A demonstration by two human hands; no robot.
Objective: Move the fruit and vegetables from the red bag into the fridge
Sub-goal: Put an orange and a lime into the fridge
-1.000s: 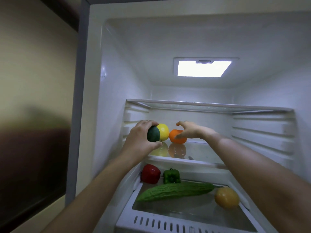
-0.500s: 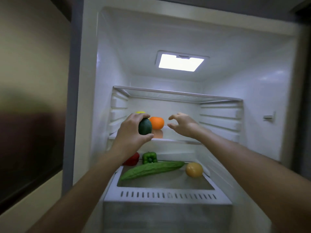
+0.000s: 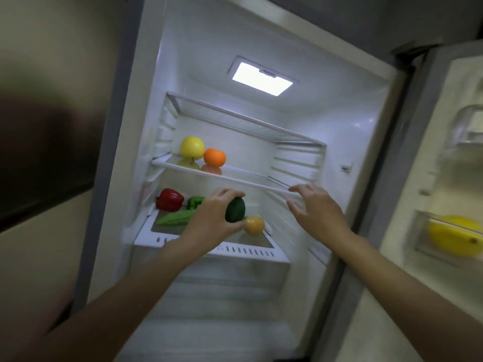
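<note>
Dark-green avocado (image 3: 235,209) in left grip (image 3: 214,218) | right grip (image 3: 317,212) loose, empty | fridge (image 3: 339,121) open

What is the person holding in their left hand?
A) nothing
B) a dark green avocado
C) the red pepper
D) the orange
B: the left hand has its fingers curled round a dark green avocado, while the orange sits on the glass shelf and the red pepper lies lower down in the fridge.
</note>
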